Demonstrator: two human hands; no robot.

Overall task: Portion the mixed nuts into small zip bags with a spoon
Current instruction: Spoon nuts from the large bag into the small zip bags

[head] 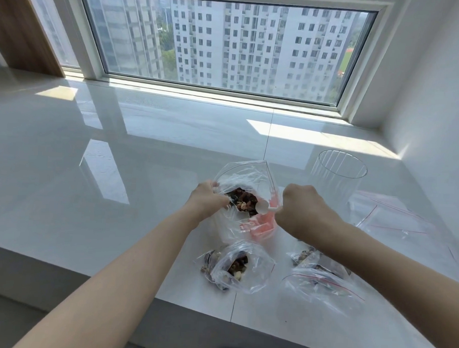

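Count, head view: one large clear bag (245, 179) of mixed nuts (241, 199), one white spoon (264, 207), one clear ribbed cup (336, 181), two filled small zip bags in plain sight, and a loose spread of empty zip bags (394, 218) whose number cannot be told because they overlap.

The large bag stands near the middle of the white glossy ledge (118, 169), mouth facing up and gaping toward the camera; pink print shows on its lower right side. The left hand (209, 199) grips the left edge of the mouth, fingers curled into the plastic and holding it open. The right hand (303, 208) pinches the spoon handle, fingers closed around it; the fingertips themselves are hidden behind the back of the hand. The spoon's long axis lies roughly left to right, with the bowl pointing left, at the right edge of the nuts inside the bag mouth. Whether the bowl carries nuts cannot be told.

Filled small bag one (239, 266) lies just in front of the large bag, mouth open. Filled small bag two (321, 280) lies to its right, partly under the right forearm, its red zip line running diagonally. The cup stands upright to the right of the large bag, with the empty bags flat beside it.
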